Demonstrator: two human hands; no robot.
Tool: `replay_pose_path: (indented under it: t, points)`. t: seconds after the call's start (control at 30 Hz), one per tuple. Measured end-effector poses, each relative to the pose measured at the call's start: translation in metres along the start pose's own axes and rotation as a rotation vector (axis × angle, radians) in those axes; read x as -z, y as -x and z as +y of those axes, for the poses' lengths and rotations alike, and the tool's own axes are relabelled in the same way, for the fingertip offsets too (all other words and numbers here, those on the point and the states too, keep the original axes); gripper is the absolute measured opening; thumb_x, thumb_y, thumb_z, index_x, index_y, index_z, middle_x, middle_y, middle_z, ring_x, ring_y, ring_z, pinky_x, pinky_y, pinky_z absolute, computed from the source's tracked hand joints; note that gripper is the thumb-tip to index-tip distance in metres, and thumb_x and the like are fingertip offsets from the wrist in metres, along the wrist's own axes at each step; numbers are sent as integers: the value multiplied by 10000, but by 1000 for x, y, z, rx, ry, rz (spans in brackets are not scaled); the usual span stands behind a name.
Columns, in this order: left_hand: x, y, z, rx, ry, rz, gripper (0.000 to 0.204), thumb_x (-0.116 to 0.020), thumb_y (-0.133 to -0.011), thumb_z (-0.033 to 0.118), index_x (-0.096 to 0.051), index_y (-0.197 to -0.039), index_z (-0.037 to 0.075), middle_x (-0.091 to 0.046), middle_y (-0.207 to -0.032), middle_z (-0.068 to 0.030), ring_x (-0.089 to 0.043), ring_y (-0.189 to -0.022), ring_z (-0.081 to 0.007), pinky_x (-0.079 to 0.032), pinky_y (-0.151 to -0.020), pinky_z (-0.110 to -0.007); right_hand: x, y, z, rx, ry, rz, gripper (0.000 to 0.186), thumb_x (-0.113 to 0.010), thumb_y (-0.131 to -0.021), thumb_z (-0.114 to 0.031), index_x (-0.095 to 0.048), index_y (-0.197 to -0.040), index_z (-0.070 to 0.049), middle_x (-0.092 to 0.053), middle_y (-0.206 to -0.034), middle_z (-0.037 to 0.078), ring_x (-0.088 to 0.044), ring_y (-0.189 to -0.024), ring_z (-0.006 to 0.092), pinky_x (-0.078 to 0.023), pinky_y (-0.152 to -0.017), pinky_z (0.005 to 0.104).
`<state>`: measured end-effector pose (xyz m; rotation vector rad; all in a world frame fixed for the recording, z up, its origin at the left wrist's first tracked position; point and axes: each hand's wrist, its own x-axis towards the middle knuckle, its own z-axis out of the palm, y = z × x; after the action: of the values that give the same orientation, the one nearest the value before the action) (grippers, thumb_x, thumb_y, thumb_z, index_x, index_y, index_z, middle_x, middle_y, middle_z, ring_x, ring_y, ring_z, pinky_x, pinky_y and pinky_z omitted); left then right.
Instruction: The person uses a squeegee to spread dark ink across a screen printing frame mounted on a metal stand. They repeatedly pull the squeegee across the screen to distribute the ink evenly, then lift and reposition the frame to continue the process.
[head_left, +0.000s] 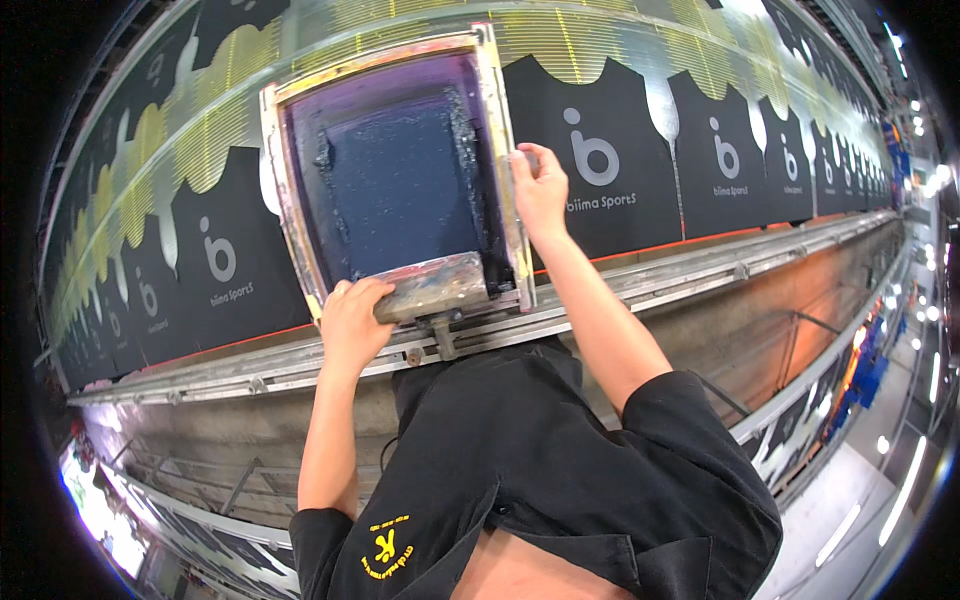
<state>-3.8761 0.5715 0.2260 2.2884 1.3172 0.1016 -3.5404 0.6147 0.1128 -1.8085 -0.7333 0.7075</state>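
Note:
A screen printing frame (499,130) with worn, paint-smeared edges lies on the long table in front of me. Dark blue ink (400,185) coats the mesh inside it, thicker along both sides. A wide squeegee (440,287) rests across the frame's near end. My left hand (352,318) is closed at the near left corner, its fingers over the rim beside the squeegee's left end. On the opposite side, my right hand (540,192) grips the right rim between thumb and fingers. Part of each hand's grip is hidden.
Black shirt pieces (615,135) with grey prints lie in a row along both sides of the frame. A metal rail (690,262) runs along the table's near edge, close to my body. Another table with similar pieces stands behind me. Bright lamps (905,490) show at the right.

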Motion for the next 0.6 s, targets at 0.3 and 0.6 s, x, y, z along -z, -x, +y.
replay_pose_path:
  t: [0.3, 0.6]
  points:
    - [57, -67, -31, -165, -105, -89, 365, -868, -805, 235, -796, -1146, 126, -781, -1129, -45, -709, -1041, -300, -571, -901, -470, -14, 0, 2, 64, 366, 32, 390, -791, -976, -379, -730, -1283, -147, -804, -1070, 130, -771, -936, 256, -591, -892, 403]
    - [98, -262, -104, -191, -234, -79, 346, -803, -912, 467, -808, -1075, 162, -791, -1017, -111, -745, -1026, -368, -584, -873, -509, -24, -9, -3, -158, 106, -60, 381, -800, -1031, -321, -725, -1268, -33, -766, -1099, 79, -696, -972, 150, -557, -891, 327]
